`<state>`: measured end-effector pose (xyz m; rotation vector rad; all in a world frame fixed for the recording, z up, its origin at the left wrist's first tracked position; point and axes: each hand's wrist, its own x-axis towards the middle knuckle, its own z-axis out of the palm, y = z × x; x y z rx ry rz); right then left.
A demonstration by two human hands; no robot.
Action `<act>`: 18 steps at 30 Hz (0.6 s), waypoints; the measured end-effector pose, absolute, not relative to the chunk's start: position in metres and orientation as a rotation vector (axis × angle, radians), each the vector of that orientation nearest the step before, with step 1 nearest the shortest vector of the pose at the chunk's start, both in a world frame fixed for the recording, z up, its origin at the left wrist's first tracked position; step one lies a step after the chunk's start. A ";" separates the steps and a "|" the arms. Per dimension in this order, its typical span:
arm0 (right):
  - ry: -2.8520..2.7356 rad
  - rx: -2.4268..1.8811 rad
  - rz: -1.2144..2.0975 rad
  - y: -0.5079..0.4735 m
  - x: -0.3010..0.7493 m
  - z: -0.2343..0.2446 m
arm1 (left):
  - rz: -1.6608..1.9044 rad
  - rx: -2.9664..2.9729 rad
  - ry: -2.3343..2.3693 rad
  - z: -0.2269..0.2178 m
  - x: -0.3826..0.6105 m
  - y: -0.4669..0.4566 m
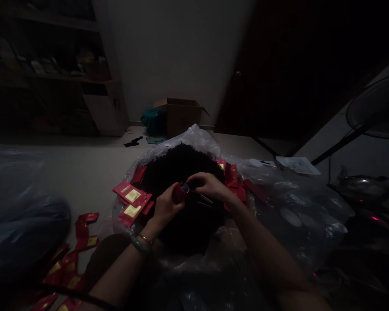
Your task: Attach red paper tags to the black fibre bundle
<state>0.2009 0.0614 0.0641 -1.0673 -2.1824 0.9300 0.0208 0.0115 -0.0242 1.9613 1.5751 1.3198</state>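
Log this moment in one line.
left hand: holding red packet | right hand: beside packet's open end | below: dark shredded heap | sides: more red packets

Greenish bangle [140, 245], thin gold bracelet [145, 239]

Both hands [165, 205] [210, 185] curl close together, the bare forearms [119, 270] [262, 242] converging.

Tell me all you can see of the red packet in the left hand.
The red packet looks small, with a shiny, pale edge at its mouth. The left hand grips it above the dark heap, mouth toward the right hand. Whether that hand touches it is unclear, and its exact material is too dark to tell.
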 end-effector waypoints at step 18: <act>-2.095 -0.960 0.811 0.045 0.187 0.056 | 1.480 1.952 1.516 -0.034 0.022 0.017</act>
